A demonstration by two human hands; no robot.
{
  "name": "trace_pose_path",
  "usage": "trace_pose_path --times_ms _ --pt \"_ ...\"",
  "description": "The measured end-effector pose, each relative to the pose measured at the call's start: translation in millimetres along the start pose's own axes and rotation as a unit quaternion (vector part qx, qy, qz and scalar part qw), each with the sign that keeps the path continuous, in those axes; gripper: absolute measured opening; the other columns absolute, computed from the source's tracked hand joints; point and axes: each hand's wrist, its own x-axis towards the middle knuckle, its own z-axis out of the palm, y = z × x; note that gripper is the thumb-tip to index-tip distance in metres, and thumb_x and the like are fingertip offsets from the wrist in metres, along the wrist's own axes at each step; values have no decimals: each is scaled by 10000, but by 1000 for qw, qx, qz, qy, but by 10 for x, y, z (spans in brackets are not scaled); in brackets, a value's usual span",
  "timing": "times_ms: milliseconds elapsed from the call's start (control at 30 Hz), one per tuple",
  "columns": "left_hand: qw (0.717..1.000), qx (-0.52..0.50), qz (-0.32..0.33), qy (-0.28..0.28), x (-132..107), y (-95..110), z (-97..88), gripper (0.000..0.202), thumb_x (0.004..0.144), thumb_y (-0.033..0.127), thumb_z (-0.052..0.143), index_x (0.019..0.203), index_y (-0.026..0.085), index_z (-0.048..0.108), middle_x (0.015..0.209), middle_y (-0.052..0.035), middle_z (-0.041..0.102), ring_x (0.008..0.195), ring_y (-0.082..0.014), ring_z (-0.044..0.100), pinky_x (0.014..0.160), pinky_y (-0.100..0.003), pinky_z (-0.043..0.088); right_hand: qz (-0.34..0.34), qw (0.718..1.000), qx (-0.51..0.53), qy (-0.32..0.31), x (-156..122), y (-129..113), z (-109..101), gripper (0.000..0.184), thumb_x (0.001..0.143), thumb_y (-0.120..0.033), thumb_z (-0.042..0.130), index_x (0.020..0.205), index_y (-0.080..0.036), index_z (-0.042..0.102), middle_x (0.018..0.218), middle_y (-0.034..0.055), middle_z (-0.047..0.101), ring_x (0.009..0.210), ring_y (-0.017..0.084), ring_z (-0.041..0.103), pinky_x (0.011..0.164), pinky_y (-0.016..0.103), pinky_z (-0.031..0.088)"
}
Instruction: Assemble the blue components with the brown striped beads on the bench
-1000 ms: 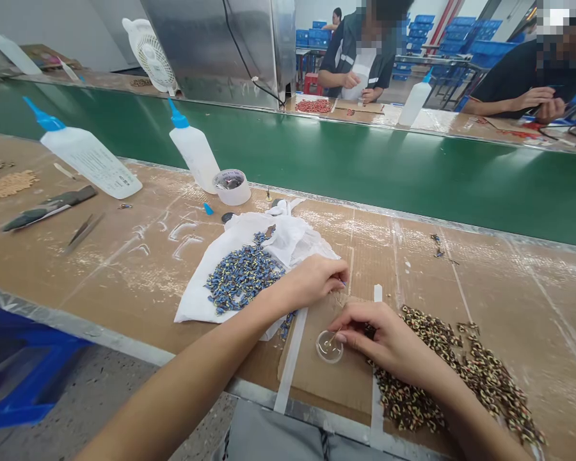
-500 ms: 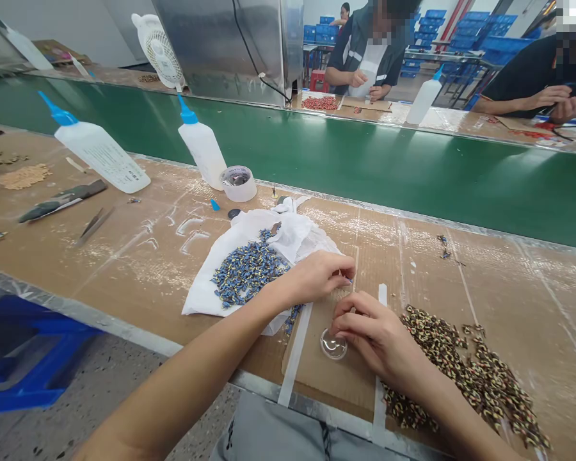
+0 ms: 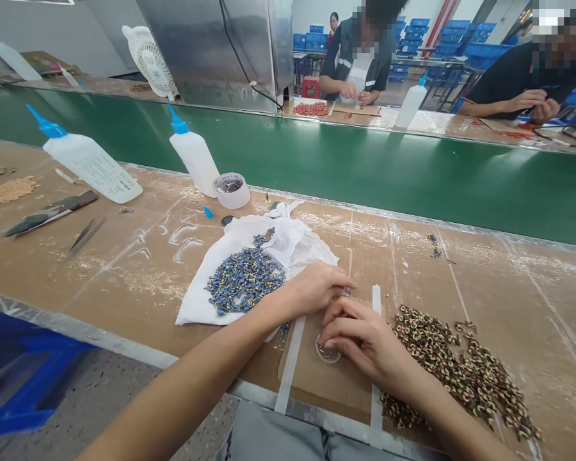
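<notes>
My left hand (image 3: pixel 319 286) is pinched around a small blue piece (image 3: pixel 348 291), which shows at its fingertips. Close beside it, my right hand (image 3: pixel 365 333) has its fingers drawn together over a small clear round dish (image 3: pixel 327 353). Its fingertips reach to the dish's inside or rim; whatever they pinch is hidden. The dish rests on a cardboard sheet (image 3: pixel 333 384). Left of my hands, a pile of small blue-and-yellow pieces (image 3: pixel 242 278) lies on a white cloth or bag (image 3: pixel 192 307). Right of my right hand spreads a heap of small brown-and-yellow curved pieces (image 3: pixel 461 365).
Two white bottles with blue nozzles, one upright-leaning (image 3: pixel 194 160) and one tilted (image 3: pixel 91 163), stand behind the cloth beside a tape roll (image 3: pixel 232 192). Tweezers (image 3: pixel 84 237) lie at left. A green belt (image 3: pixel 340 153) runs behind; co-workers (image 3: pixel 355 70) sit beyond it.
My right hand's fingertips have come down onto the dish, from its edge further over it. The left hand keeps its pinch near the same spot. The whole view has shifted slightly.
</notes>
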Motion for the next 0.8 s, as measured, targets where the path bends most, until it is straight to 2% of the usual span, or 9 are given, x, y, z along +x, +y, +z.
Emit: trace_pose_path --times_ms 67,200,433,633,800 --pt "1000 14 -5 4 -6 -9 -23 248 861 99 510 1000 167 704 883 -59 695 775 -152 604 708 -259 436 -2 1000 -8 10 1 15 -10 176 921 -153 537 845 -205 687 901 43 577 837 168 551 740 295 455" --pt "999 15 -18 26 -20 -13 -54 224 857 91 497 927 151 702 882 -64 696 788 -155 604 718 -259 435 4 999 -37 19 3 31 -52 166 919 -152 537 864 -205 684 893 49 577 805 167 551 708 287 450" --pt "996 20 -69 55 -55 40 -79 203 863 107 459 926 171 641 756 -23 666 679 -137 582 647 -247 395 5 997 -83 -3 -17 -34 -134 191 947 -184 482 881 -220 657 914 55 576 806 174 553 709 300 454" --pt "996 -6 -75 53 -53 62 -121 157 798 66 497 810 171 612 697 5 617 641 -119 543 613 -234 367 21 998 -57 -8 -37 -47 -190 176 958 -197 460 860 -211 606 904 50 575 811 173 551 717 296 437" --pt "994 -43 -65 74 -47 46 -111 156 749 34 501 740 165 585 685 18 594 651 -106 519 633 -234 369 32 999 -30 -2 -30 -30 -198 173 960 -193 455 857 -211 593 899 48 574 816 175 556 726 307 434"
